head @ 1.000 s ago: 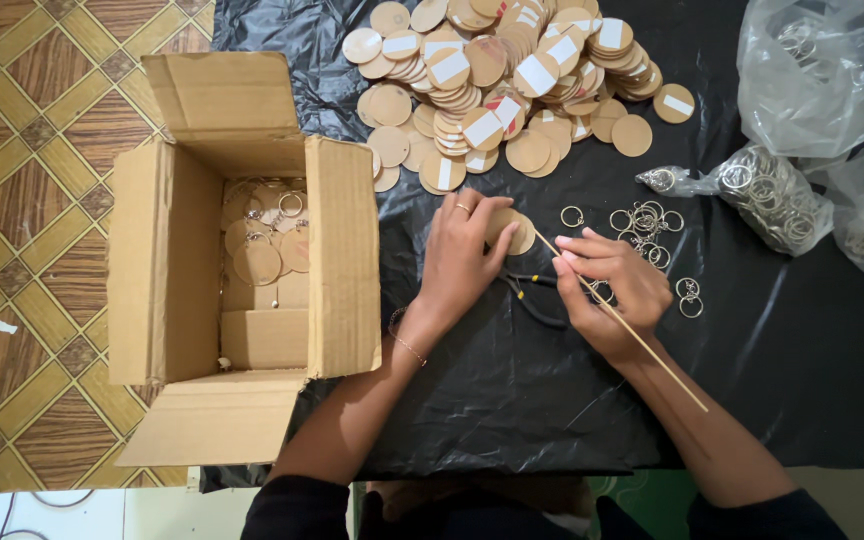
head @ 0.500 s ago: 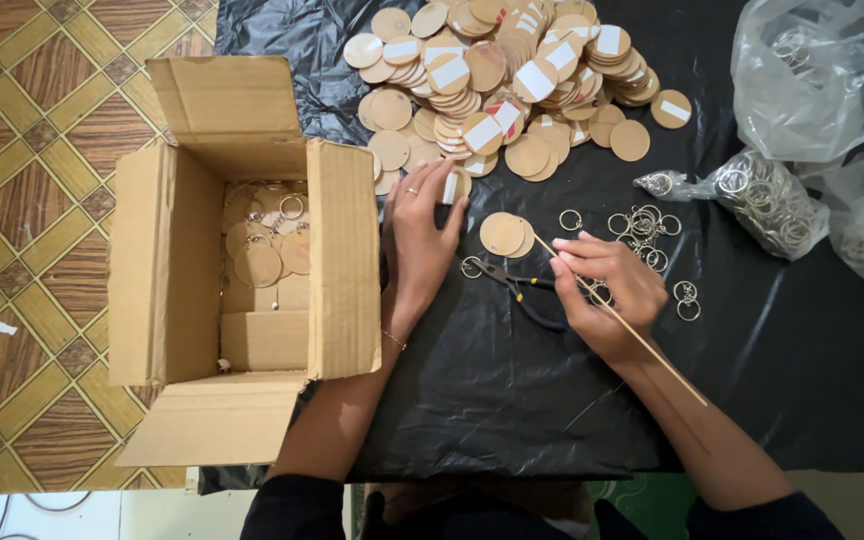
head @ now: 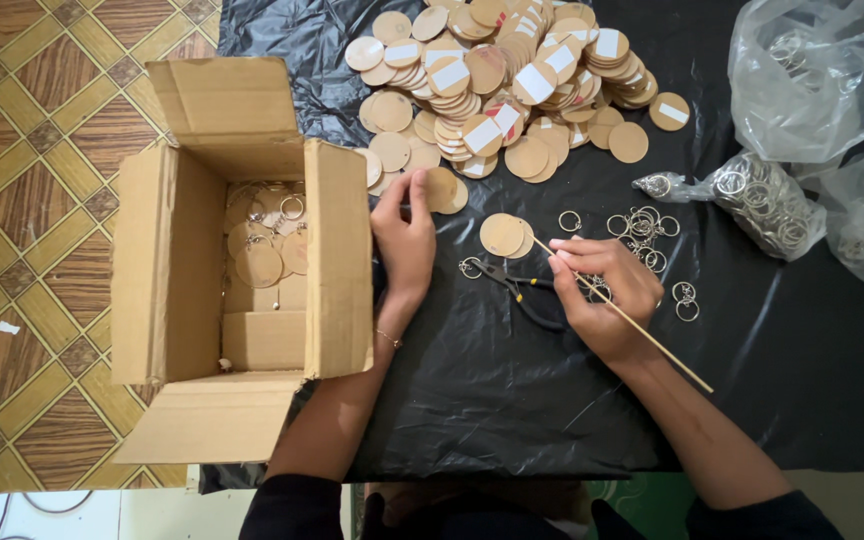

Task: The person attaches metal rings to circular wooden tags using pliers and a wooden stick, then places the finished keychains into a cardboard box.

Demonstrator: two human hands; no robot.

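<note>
Beside the box, left hand fingers now pinch a wooden disc.

Open cardboard box sits on the patterned tile floor, clear plastic bags over on the far side.

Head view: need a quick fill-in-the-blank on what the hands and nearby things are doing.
1. The left hand pinches a round ____ disc at the edge of the pile of discs.
2. The right hand holds a thin wooden ____.
3. The pliers lie on the black ____ sheet between the hands.
4. Finished discs with rings lie inside the open cardboard ____.

Missing words: wooden; stick; plastic; box
</note>
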